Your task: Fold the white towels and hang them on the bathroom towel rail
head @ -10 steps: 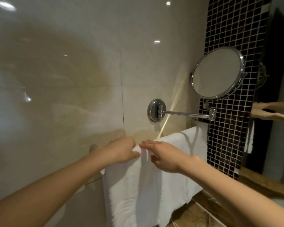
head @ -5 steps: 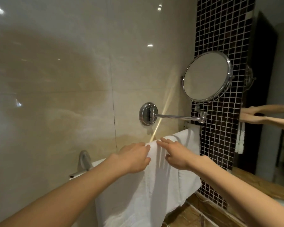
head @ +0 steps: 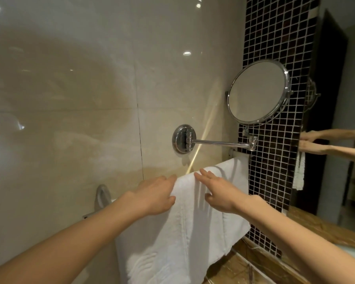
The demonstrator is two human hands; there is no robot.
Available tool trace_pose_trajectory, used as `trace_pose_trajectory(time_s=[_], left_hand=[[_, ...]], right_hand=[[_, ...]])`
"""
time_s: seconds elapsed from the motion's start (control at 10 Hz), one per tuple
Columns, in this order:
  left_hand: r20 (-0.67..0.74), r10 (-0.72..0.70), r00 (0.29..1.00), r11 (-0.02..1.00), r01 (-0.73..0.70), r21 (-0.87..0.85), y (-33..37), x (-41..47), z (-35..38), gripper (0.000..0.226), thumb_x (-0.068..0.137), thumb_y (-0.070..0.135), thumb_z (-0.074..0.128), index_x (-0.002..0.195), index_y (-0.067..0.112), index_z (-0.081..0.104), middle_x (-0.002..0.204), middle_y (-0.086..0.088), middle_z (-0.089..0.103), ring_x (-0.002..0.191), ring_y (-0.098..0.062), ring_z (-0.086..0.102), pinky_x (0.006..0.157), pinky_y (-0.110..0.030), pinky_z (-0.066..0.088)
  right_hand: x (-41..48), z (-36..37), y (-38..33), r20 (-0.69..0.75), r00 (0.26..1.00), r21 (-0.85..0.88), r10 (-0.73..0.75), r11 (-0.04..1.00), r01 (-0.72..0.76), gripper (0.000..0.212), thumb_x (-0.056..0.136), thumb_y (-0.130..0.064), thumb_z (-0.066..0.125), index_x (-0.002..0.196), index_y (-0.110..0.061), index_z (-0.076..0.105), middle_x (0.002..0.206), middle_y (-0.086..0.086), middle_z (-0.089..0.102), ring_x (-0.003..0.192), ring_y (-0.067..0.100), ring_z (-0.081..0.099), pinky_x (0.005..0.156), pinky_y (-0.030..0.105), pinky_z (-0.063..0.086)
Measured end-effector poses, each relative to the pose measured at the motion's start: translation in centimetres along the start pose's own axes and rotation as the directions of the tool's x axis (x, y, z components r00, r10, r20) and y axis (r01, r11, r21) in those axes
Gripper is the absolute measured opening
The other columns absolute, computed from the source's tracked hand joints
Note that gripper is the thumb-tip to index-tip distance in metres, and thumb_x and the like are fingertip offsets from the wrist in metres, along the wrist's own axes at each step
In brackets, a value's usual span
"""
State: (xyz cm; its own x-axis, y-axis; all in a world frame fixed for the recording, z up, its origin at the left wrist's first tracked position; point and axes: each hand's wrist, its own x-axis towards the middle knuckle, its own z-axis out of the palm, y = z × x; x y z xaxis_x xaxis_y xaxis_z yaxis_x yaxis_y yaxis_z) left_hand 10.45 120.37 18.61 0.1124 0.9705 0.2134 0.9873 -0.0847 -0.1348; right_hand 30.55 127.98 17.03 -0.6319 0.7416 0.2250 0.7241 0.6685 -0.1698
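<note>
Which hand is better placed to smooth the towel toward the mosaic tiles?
Probably right: the right hand rests flat on the towel nearer the mosaic tiles; the left hand is farther away.

You are facing a glossy beige tiled wall (head: 70,99) that is catching ceiling-light glints (head: 187,53); a strip of dark mosaic tiles (head: 275,27) is running down to its right; a round chrome mirror (head: 256,91) is standing out on a swing arm (head: 219,142) from a wall mount (head: 183,138); farther right a large wall mirror (head: 353,78) is rising above a brown veined ledge (head: 326,228).
</note>
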Motion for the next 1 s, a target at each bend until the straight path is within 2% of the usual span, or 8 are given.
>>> trace_pose_trajectory(time_s=[0.1,0.2,0.5,0.6,0.7,0.8,0.9,1.0], left_hand=[[0.008,-0.073,0.997,0.997,0.073,0.018,-1.0,-0.6,0.0,0.031,0.092,0.033,0.044,0.116,0.014,0.047,0.118,-0.012,0.058,0.104,-0.033,0.057,0.078,-0.038,0.047],[0.001,-0.073,0.997,0.997,0.073,0.004,-1.1,-0.9,0.2,0.031,0.095,0.035,0.043,0.118,0.014,0.048,0.120,-0.011,0.059,0.105,-0.032,0.057,0.080,-0.037,0.047],[-0.144,-0.086,0.986,0.996,0.090,0.021,-0.4,-1.7,0.8,0.036,0.090,0.038,0.040,0.116,0.016,0.050,0.116,-0.010,0.061,0.100,-0.034,0.059,0.077,-0.038,0.045],[-0.195,-0.080,0.977,0.997,0.080,-0.005,0.1,-2.2,1.0,0.041,0.090,0.039,0.039,0.125,0.018,0.048,0.119,-0.008,0.058,0.102,-0.033,0.058,0.080,-0.039,0.045],[-0.274,-0.055,0.960,0.996,0.035,-0.076,0.2,-2.7,0.5,0.041,0.091,0.038,0.040,0.127,0.020,0.049,0.119,-0.006,0.056,0.100,-0.028,0.056,0.080,-0.036,0.044],[-0.365,-0.100,0.925,0.971,0.011,-0.238,0.0,-3.7,-0.2,0.045,0.092,0.037,0.044,0.134,0.020,0.050,0.130,-0.001,0.054,0.113,-0.022,0.054,0.093,-0.034,0.043],[-0.415,-0.237,0.878,0.801,-0.065,-0.595,0.4,-5.1,-1.0,0.042,0.091,0.032,0.051,0.131,0.020,0.054,0.133,0.003,0.056,0.117,-0.015,0.054,0.100,-0.032,0.043],[-0.432,-0.338,0.837,0.583,-0.174,-0.793,0.6,-7.0,-1.5,0.034,0.092,0.023,0.056,0.125,0.019,0.060,0.124,0.004,0.062,0.104,-0.006,0.058,0.089,-0.022,0.046]], right_hand=[[-0.3,0.3,-1.5,-0.049,0.995,-0.042,-0.083,0.996,0.081,0.072,0.086,-0.006,0.046,0.151,-0.023,0.021,0.161,0.006,0.013,0.145,0.030,0.018,0.115,0.040,0.023],[-0.3,0.9,-3.3,-0.057,0.988,-0.065,-0.146,0.988,0.143,0.072,0.087,-0.008,0.046,0.152,-0.025,0.020,0.161,0.007,0.013,0.147,0.029,0.012,0.116,0.039,0.019],[-0.3,1.4,-4.6,-0.012,0.997,-0.014,-0.072,0.997,0.072,0.075,0.088,-0.008,0.045,0.153,-0.026,0.013,0.163,0.005,0.005,0.149,0.029,0.002,0.118,0.037,0.018],[-0.4,1.5,-5.6,-0.004,1.000,0.017,-0.020,1.000,0.021,0.074,0.089,-0.010,0.046,0.153,-0.022,0.012,0.162,0.009,0.002,0.149,0.032,0.000,0.118,0.039,0.016],[-0.9,1.3,-6.6,0.020,0.999,0.050,0.026,0.998,-0.027,0.073,0.089,-0.012,0.047,0.153,-0.019,0.011,0.162,0.012,0.002,0.148,0.032,0.004,0.119,0.040,0.017],[-2.1,0.7,-7.6,0.005,1.000,0.126,0.030,0.992,-0.030,0.070,0.089,-0.016,0.049,0.152,-0.019,0.017,0.159,0.009,0.016,0.143,0.028,0.027,0.114,0.036,0.028],[-3.8,0.1,-8.0,-0.045,0.998,0.180,0.054,0.983,-0.045,0.066,0.092,-0.021,0.049,0.152,-0.020,0.021,0.156,0.004,0.027,0.139,0.022,0.033,0.111,0.031,0.029],[-6.7,-0.5,-9.2,-0.151,0.983,0.288,0.108,0.956,-0.061,0.059,0.095,-0.025,0.049,0.149,-0.019,0.028,0.152,0.004,0.036,0.138,0.019,0.035,0.111,0.030,0.030]])
